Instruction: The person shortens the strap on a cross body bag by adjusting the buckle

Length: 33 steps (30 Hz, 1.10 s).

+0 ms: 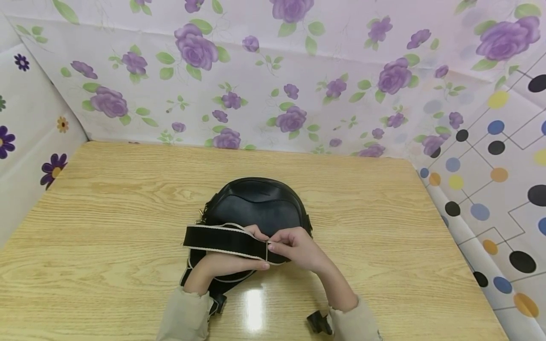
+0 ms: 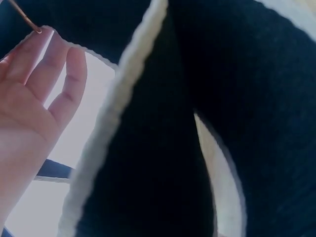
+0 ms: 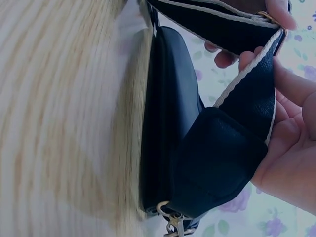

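Observation:
A black rounded leather bag (image 1: 264,208) lies on the table with its wide black strap (image 1: 226,239), edged in white, raised over its front. My left hand (image 1: 226,265) is partly behind the strap and holds it across its width, thumb at the lower edge, fingers at the upper. My right hand (image 1: 298,248) pinches the strap beside a thin metal slider (image 1: 267,251). In the right wrist view, the strap's leather end piece (image 3: 222,163) hangs below the right hand, near a gold-coloured clasp (image 3: 175,219). In the left wrist view, the left fingers (image 2: 74,84) touch the strap's edge.
The bag rests on a wood-grain table (image 1: 384,227). Behind it hangs a floral cloth (image 1: 256,85), with a dotted cloth (image 1: 490,189) at the right. Black pieces sit by both sleeves, one (image 1: 317,322) near the right cuff.

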Each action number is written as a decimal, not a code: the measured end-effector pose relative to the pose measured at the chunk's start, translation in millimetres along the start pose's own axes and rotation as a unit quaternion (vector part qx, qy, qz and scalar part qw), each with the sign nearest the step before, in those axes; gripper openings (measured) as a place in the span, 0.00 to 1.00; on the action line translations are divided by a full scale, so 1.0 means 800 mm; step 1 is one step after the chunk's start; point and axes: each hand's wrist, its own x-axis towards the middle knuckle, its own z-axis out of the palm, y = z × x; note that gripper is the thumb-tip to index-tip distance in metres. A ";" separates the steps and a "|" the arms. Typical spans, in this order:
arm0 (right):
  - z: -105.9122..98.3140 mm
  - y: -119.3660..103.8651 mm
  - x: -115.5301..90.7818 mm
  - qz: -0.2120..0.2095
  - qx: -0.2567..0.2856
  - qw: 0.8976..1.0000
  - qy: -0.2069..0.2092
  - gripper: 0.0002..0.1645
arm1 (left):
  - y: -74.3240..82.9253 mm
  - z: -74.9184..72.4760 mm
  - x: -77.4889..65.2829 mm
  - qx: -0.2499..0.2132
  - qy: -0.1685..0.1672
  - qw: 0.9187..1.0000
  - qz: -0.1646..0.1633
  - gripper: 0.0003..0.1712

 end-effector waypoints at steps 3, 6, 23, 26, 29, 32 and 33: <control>-0.002 0.001 -0.002 0.006 0.001 1.000 -0.003 0.06 | 0.001 0.000 0.000 0.008 0.000 1.000 -0.004 0.18; -0.005 0.002 -0.003 0.011 0.002 1.000 -0.013 0.06 | 0.002 -0.001 -0.001 0.009 -0.003 1.000 -0.006 0.19; -0.025 0.008 -0.009 0.008 -0.045 0.998 -0.053 0.07 | -0.003 -0.001 0.000 0.000 0.009 1.000 -0.003 0.19; -0.026 0.009 -0.009 0.006 -0.040 0.998 -0.051 0.08 | -0.003 0.000 0.001 0.008 0.005 1.000 0.003 0.19; -0.027 0.008 -0.009 0.005 -0.036 0.998 -0.052 0.08 | -0.001 0.001 0.003 0.019 0.001 1.000 -0.001 0.19; -0.026 0.007 -0.008 0.002 -0.036 0.998 -0.054 0.08 | 0.002 0.003 0.005 0.038 -0.005 0.999 -0.009 0.20; -0.025 0.008 -0.008 0.000 -0.037 0.998 -0.055 0.08 | 0.004 0.004 0.006 0.045 -0.007 0.999 -0.013 0.20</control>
